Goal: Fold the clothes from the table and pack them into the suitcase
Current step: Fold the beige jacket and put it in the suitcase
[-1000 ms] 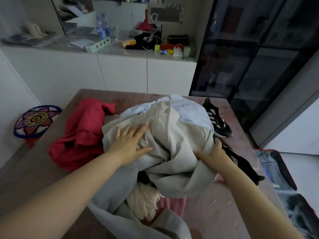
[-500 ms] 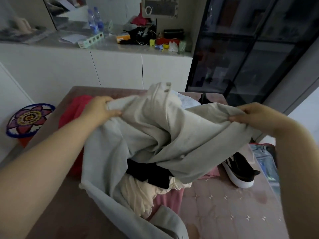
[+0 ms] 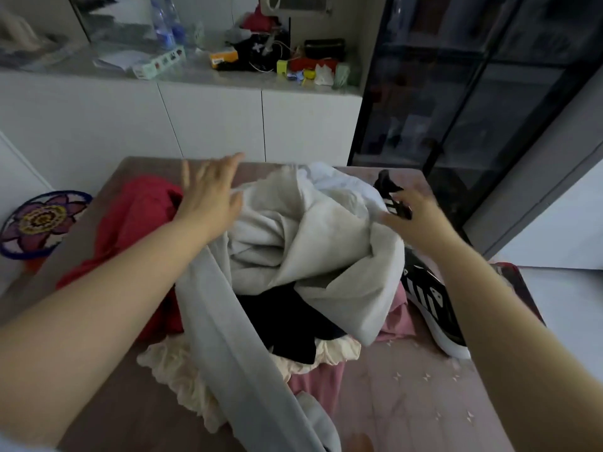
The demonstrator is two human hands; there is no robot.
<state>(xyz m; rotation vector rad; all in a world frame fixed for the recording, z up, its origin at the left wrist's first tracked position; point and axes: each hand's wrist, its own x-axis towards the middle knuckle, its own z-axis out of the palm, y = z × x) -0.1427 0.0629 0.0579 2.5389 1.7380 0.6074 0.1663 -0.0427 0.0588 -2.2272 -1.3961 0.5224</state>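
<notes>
The clothes (image 3: 293,321) lie heaped in the middle of the table (image 3: 408,402), a pale grey garment (image 3: 342,249) crumpled on top and a red garment (image 3: 137,216) beside it on the left. The left hand (image 3: 208,197) is over the heap's far left edge, fingers spread wide and holding nothing. The right hand (image 3: 414,216) is at the heap's right edge, too blurred to tell if it grips cloth, with a black striped shoe (image 3: 430,301) on the table just beside it.

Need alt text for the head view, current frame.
A person's left hand, fingers spread, and blurred right hand reach over a pile of clothes on a table; a light grey garment lies on top, black shoes beside it.
</notes>
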